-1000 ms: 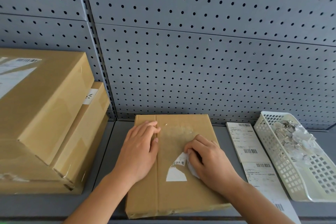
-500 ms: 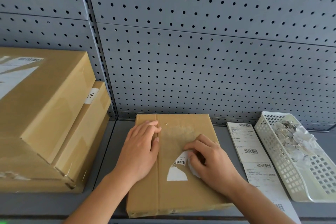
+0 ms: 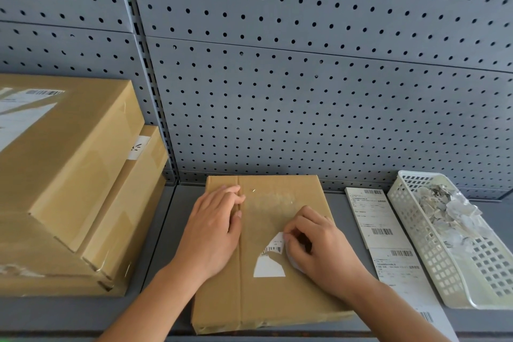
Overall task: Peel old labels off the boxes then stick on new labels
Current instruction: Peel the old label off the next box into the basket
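On the flat box [image 3: 277, 300], right of its tape seam: old label [image 3: 269, 266], a torn white wedge with a barcode strip across the narrow end and the wide end toward the box's near edge. Its long axis runs from that near edge toward the far right.

Right hand [image 3: 319, 247] sits at the narrow end, thumb and forefinger pinching the lifted torn edge; the wedge lies just left of the fingertips. Left hand [image 3: 213, 233] is flat, fingers together, pressing the box left of the seam, farther from the label.

Judgement: the pull should run back along the wedge, toward the near edge.

New labels [image 3: 374, 219] lie just right of the box.
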